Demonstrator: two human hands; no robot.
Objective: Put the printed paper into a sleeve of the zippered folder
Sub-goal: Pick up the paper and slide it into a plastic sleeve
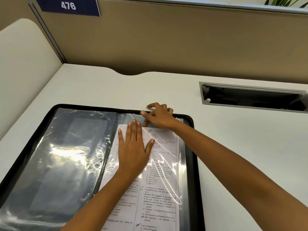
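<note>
Zippered folder (198, 189) lies open on the white desk (116, 87), with a clear sleeve on each half; contents of the left-hand sleeve (66, 155) are unreadable through glare. Printed paper (158, 197) sits in the right-hand sleeve (181, 155), its far edge short of the sleeve opening and plastic glare over its right part. Left hand (133, 147) presses flat on the paper, fingers straight and close together, thumb spread. Right hand (160, 117) has curled fingers pinching that sleeve's far edge.

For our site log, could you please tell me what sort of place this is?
Probably an office cubicle: a tan partition bearing a number plate reading 476, and a white desk with a cable tray.
</note>
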